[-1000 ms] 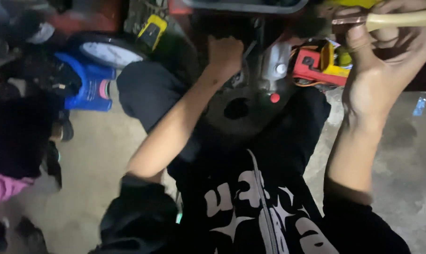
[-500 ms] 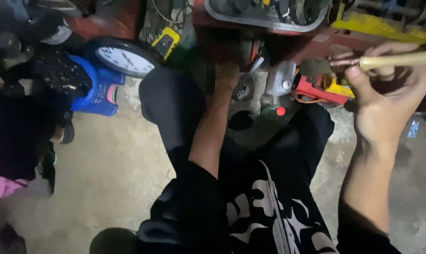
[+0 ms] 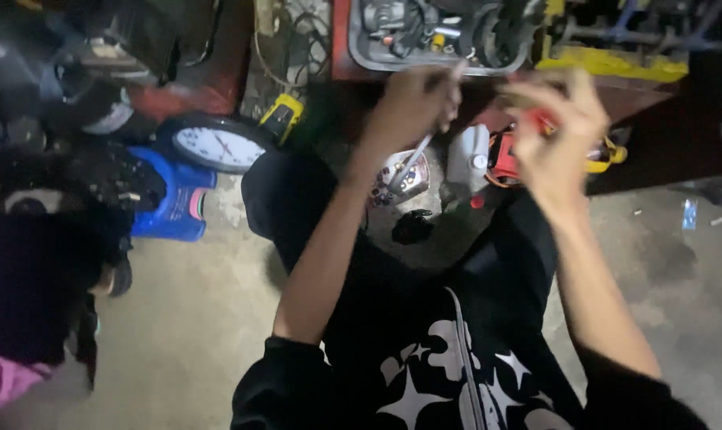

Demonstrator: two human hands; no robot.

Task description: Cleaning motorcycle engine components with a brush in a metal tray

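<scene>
Two raised hands, both blurred by motion, above a cluttered concrete floor.
The left hand (image 3: 412, 103) was clenched on a thin metal rod (image 3: 415, 155); whether the right hand (image 3: 556, 135) gripped anything could not be told. A wall clock (image 3: 220, 146) and grey tray (image 3: 440, 40) lay beyond. Half a second before, the right hand held a pale stick, now unseen.

small blue wrapper (image 3: 690, 213) on floor at right, print blurred
</scene>
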